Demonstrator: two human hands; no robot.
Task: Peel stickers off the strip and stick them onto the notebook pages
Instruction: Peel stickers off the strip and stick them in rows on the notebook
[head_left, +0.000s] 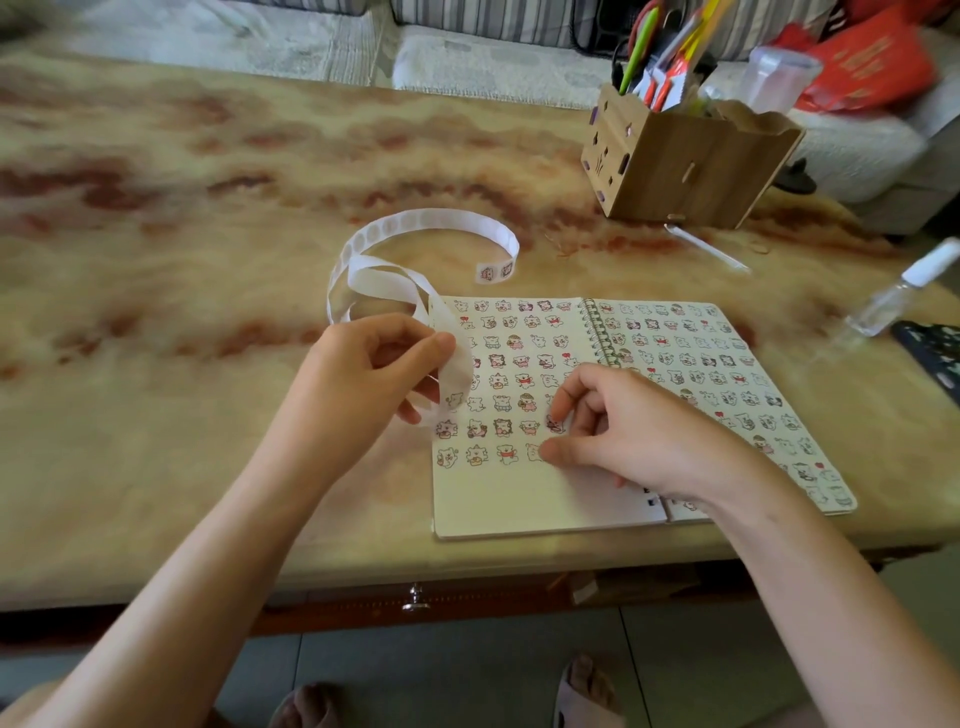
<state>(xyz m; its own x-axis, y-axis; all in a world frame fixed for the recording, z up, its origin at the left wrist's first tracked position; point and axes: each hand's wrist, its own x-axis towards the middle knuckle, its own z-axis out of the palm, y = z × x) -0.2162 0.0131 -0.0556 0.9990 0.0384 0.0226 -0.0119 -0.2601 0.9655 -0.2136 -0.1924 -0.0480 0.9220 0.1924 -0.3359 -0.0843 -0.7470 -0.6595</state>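
The left hand (374, 374) pinches the white sticker strip (441, 218) between its thumb and curled fingers, at the left edge of the open notebook (519, 504). The right hand (623, 431) lies at its 3 o'clock, over the notebook's lower middle. Its fingers are curled, and the index fingertip and thumb tip are down on the left page, at the right end of the two lowest sticker rows. Whether a sticker is pinched between them cannot be told.

From the left hand the strip curls under the fingers and over the page edge. It then loops away toward 11 o'clock and arcs across the table (156, 260) to 12 o'clock. Its free end, with two printed stickers showing, lies just beyond the notebook's top left corner.

The spiral-bound notebook lies flat, and both pages carry rows of small cartoon stickers (501, 382). The bottom of the left page is bare.

A wooden pen holder (685, 166) full of pens stands at 1 o'clock from the right hand, well apart. A clear spray bottle (893, 296) lies at 2 o'clock, near the notebook's top right corner.
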